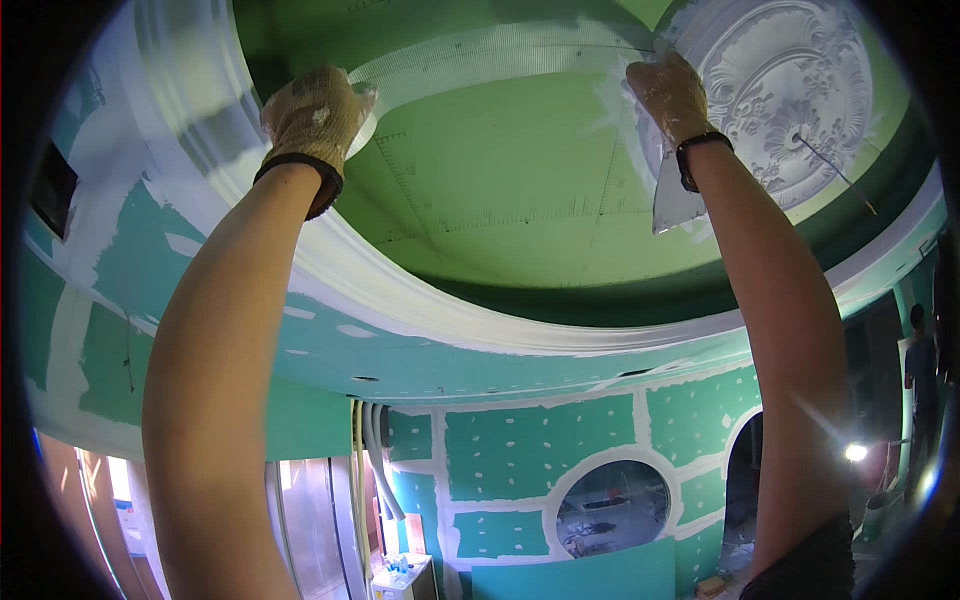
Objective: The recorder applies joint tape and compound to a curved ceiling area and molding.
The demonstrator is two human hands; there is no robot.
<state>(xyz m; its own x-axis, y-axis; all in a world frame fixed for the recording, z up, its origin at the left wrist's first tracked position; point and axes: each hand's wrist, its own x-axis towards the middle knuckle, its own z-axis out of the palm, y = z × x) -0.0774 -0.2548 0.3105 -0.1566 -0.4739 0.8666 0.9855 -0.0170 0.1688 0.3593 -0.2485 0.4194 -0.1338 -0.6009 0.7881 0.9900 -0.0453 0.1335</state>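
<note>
Both my arms reach up to a green plasterboard ceiling (500,150) inside a round recess. A strip of pale mesh joint tape (510,50) runs in an arc between my hands. My left hand (315,115), in a stained knit glove, is closed at the tape's left end, beside the white moulding. My right hand (668,92), gloved too, is closed near its right end. Below that fist shows the broad metal blade of a putty knife (680,200); its handle is hidden in the hand. Whether the right fingers also pinch the tape is unclear.
A white ornate ceiling medallion (785,100) with a hanging wire (840,175) is right of my right hand. Curved white moulding (430,305) rims the recess. Lower down are a patched green wall (540,445), a round opening (612,508), a bright lamp (855,452) and another person (918,365).
</note>
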